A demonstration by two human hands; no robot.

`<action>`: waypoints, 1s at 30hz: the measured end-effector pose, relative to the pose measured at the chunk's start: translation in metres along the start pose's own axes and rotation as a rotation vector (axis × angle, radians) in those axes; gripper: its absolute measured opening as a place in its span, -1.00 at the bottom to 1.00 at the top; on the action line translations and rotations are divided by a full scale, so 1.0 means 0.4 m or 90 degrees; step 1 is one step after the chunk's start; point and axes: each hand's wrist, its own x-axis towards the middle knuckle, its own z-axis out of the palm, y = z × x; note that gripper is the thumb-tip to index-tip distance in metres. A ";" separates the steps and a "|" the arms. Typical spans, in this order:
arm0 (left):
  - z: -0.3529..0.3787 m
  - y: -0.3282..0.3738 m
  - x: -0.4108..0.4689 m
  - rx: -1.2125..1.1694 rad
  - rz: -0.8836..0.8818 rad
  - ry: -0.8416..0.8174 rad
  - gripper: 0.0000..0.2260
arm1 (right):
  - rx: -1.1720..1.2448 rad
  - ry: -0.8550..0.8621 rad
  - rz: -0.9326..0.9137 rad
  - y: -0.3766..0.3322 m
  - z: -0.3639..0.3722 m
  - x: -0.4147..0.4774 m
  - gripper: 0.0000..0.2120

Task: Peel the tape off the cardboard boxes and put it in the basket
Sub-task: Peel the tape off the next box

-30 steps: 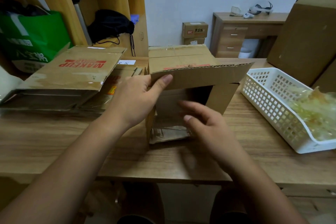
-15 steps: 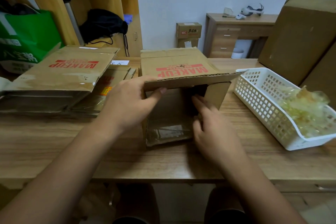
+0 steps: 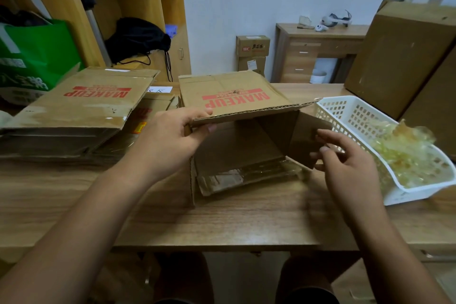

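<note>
Cardboard box (image 3: 234,96): left hand (image 3: 170,140) grips its upper edge; basket (image 3: 350,116) at 3 o'clock, flattened boxes (image 3: 81,106) at 9. Right hand (image 3: 350,165) blurred; I can't tell its grip.

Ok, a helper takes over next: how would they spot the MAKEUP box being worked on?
On the wooden table, look left of the white basket. The box there stands open toward the person, left hand gripping its top flap; the other MAKEUP box, farther left, lies flattened.
</note>
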 end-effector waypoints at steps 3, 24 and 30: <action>-0.012 -0.013 -0.004 -0.010 -0.005 -0.017 -0.70 | 0.026 0.031 -0.013 -0.013 -0.001 0.010 -0.72; -0.053 -0.094 -0.063 -0.396 -0.160 0.032 -0.29 | 0.064 -0.343 0.080 -0.150 0.036 0.065 -0.55; -0.085 -0.074 -0.043 -0.499 -0.388 -0.061 -0.42 | 0.035 -0.381 0.014 -0.147 0.056 0.047 -0.66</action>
